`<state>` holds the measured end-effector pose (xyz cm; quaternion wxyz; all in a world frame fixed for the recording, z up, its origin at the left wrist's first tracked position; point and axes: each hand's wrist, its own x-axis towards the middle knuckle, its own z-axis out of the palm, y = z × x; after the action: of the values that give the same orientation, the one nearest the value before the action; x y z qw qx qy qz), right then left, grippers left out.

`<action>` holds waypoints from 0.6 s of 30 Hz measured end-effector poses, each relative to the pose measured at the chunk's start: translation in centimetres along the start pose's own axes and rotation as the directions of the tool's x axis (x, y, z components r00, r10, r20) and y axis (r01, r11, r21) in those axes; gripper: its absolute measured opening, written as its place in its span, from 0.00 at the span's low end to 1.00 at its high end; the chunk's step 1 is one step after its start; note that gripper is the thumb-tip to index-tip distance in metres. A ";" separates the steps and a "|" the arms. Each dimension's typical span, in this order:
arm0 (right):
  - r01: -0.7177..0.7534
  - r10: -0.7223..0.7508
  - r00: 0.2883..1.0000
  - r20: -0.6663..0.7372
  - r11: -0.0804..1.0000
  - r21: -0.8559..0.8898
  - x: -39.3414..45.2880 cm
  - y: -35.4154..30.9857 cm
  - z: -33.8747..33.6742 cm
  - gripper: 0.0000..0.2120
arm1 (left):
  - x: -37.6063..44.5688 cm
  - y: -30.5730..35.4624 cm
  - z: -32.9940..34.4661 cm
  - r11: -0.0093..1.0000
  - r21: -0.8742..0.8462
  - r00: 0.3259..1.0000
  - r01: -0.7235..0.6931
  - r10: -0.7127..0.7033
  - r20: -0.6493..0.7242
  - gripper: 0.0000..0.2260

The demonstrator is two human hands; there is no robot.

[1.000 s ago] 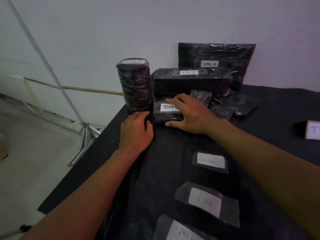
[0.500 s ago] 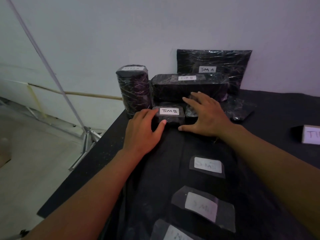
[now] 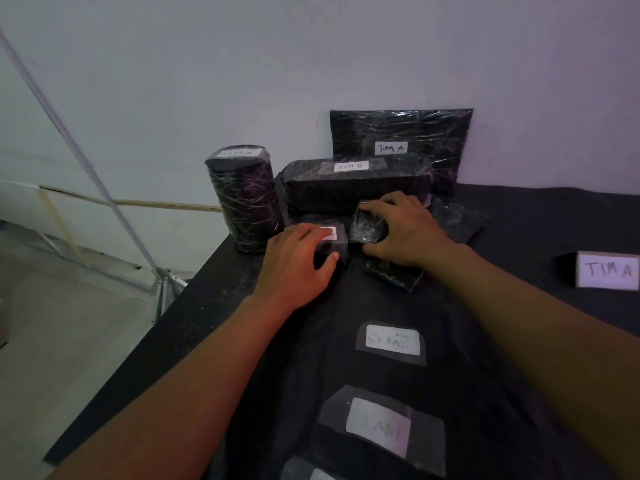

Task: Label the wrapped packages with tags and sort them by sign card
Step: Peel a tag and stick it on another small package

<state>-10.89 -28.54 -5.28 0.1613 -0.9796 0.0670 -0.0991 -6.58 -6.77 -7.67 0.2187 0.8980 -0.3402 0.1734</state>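
Since the earlier frames, the left hand [image 3: 298,261] has slid onto the small tagged package [image 3: 330,237], covering most of its tag, and the right hand [image 3: 405,233] has moved from that package to an untagged small one [image 3: 367,226] beside it; progress looks partial. Left to right: the upright cylinder package [image 3: 244,199] at centre left carries a tag, the long box package [image 3: 356,183] reads TIM B, the flat package [image 3: 401,140] against the wall reads TIM A; at least 2 small parcels near the right hand show no tag, and 3 loose tags [image 3: 392,341] lie unused at lower centre; sorting toward the TIM A sign card [image 3: 607,270] at the right edge seems barely begun. Left fingers lie loosely curved over the tagged package, thumb at its near edge; right fingers curl around the untagged one, gripping it.
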 end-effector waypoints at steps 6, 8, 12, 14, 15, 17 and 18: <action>-0.020 0.078 0.981 -0.176 0.949 0.314 -1.0 0.7 -0.1 0.19 | 0.6 1.5 -0.1 1.000 -0.030 1.000 -0.007 0.007 -0.002 0.23; 0.012 0.062 0.977 -0.206 0.941 0.338 -1.3 0.8 -0.2 0.16 | 0.9 2.3 -0.1 0.999 -0.048 1.000 -0.013 0.013 -0.002 0.23; 0.097 0.108 0.933 -0.345 0.844 0.527 -2.6 0.7 -1.5 0.05 | 1.7 4.2 -0.6 0.991 -0.127 0.999 -0.049 0.046 -0.025 0.24; 0.103 0.184 0.917 -0.354 0.749 0.654 -3.2 0.6 -2.6 0.05 | 2.2 5.4 -1.2 0.983 -0.170 0.997 -0.066 0.058 -0.050 0.23; 0.086 0.240 0.915 -0.324 0.667 0.740 -3.6 0.7 -3.2 0.08 | 2.4 6.2 -1.6 0.976 -0.205 0.996 -0.068 0.055 -0.065 0.22; 0.031 0.345 0.919 -0.194 0.427 0.904 -4.4 0.6 -4.4 0.11 | 2.6 7.7 -2.1 0.958 -0.277 0.995 -0.073 0.050 -0.089 0.21; -0.002 0.382 0.916 -0.123 0.309 0.951 -5.1 0.6 -5.1 0.11 | 2.7 8.6 -2.3 0.946 -0.311 0.993 -0.088 0.060 -0.099 0.21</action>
<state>-16.99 -29.86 -1.63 0.6921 -0.6585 0.1415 -0.2596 -10.95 -12.79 -2.18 0.3672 0.8297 -0.3869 0.1645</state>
